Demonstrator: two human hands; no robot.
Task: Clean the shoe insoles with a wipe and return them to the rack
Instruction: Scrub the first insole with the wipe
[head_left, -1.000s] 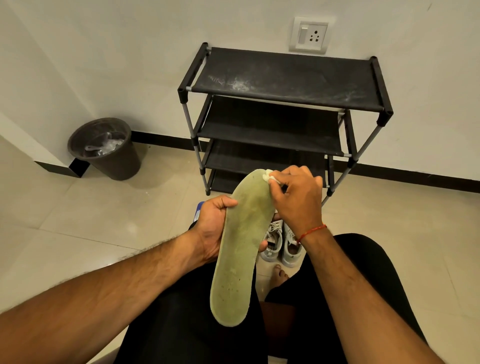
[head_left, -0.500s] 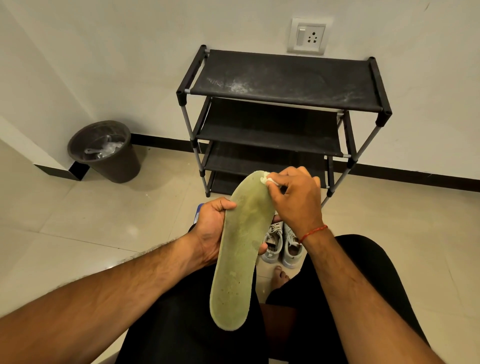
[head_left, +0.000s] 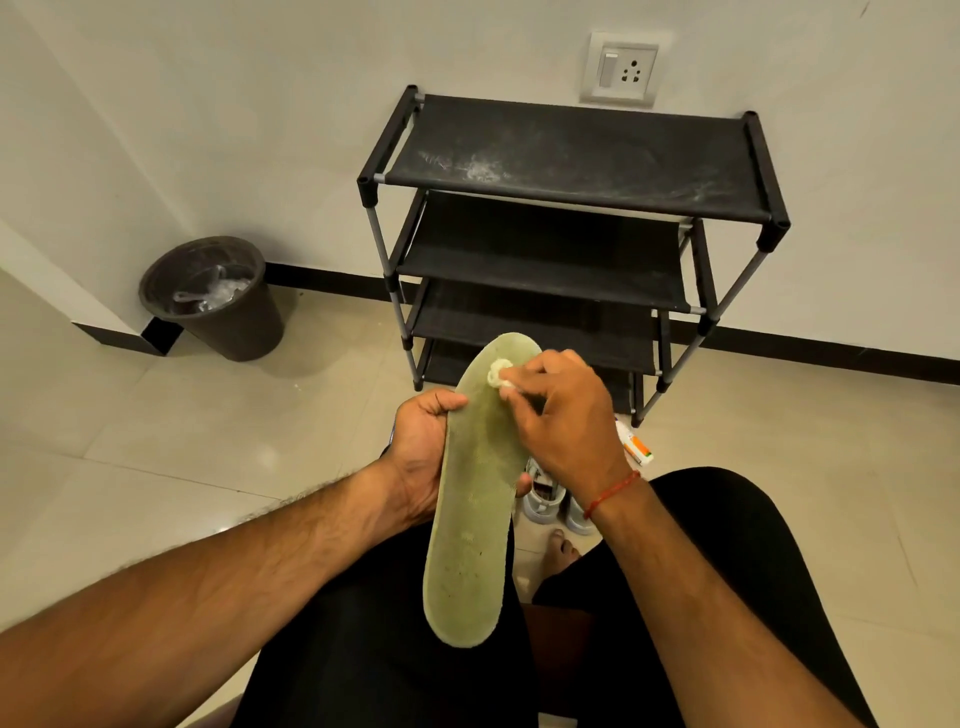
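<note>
long green insole (head_left: 470, 499) | left hand (head_left: 421, 457) grips | right hand (head_left: 563, 421) pinches crumpled wipe (head_left: 500, 373)

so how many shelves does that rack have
4: the top shelf, the second, the third, and the bottom one, partly hidden behind the insole and right hand.

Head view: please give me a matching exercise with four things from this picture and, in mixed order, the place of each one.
1 pale green foam insole
2 crumpled white wipe
3 dark round plastic bin
4 black metal-framed shoe rack

a under the white wall socket
b pinched by the right hand
c on the tiled floor, left of the rack
d gripped by the left hand

Pairs: 1-d, 2-b, 3-c, 4-a
</note>
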